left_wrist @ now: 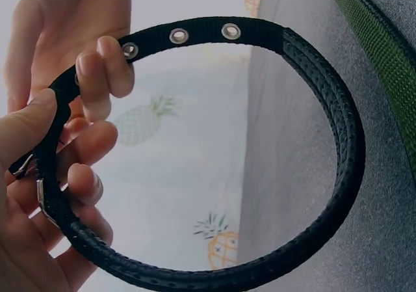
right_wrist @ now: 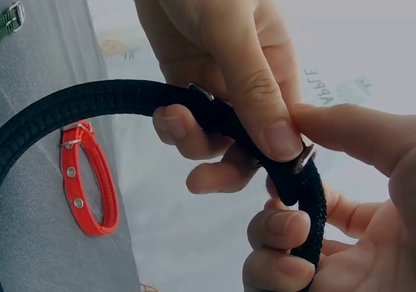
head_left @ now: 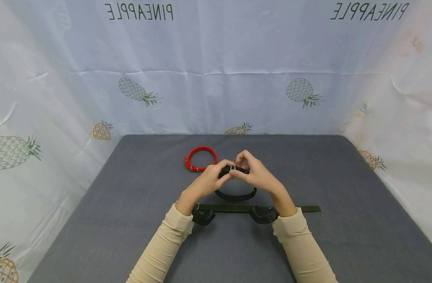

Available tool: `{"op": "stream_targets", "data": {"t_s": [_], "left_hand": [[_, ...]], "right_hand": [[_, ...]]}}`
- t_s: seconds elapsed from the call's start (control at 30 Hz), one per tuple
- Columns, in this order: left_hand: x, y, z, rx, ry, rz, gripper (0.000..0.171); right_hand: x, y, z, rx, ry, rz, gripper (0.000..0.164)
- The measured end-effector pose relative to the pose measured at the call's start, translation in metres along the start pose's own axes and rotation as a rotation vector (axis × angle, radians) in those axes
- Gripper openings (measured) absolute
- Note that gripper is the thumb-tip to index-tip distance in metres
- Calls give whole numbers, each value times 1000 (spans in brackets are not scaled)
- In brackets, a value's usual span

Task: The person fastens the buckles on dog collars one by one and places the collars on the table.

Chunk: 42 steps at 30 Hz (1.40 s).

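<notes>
Both hands meet above the grey desk (head_left: 343, 236), wrists raised. The left hand (head_left: 209, 181) and right hand (head_left: 254, 173) each pinch the black collar (head_left: 236, 195) at its buckle, grips closed, its loop hanging toward the person.

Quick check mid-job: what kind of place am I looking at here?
Likely a staged recording booth, not a home: a grey table boxed in by a pineapple-print cloth, with only three collars laid out, red collar, black collar and green strap.
</notes>
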<state>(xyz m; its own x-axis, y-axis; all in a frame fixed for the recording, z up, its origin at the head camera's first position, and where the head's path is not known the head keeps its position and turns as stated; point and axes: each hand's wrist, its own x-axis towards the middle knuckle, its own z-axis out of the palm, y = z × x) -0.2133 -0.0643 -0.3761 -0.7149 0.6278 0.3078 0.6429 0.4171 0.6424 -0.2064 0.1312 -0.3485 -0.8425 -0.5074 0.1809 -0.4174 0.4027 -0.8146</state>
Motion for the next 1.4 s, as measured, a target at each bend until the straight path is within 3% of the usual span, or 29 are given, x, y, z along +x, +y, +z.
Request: {"op": "stream_targets", "data": {"t_s": [0.27,0.5,0.73,1.23,1.4], "left_hand": [[1,2,1,-56,42,-26,32],[1,1,2,-101,57,0,32],[-1,-1,-5,-55,107,38,36],[-2,-1,-10,-61,140,3,24],[-4,0,-11,-46,167,22,22]], "right_hand": [[1,2,3,16,23,-7,27],[1,4,2,10,38,-27,25],[-2,5,-3,27,75,0,24],[-2,4,-4,47,73,-3,30],[-2,5,-4,45,80,-16,29]]}}
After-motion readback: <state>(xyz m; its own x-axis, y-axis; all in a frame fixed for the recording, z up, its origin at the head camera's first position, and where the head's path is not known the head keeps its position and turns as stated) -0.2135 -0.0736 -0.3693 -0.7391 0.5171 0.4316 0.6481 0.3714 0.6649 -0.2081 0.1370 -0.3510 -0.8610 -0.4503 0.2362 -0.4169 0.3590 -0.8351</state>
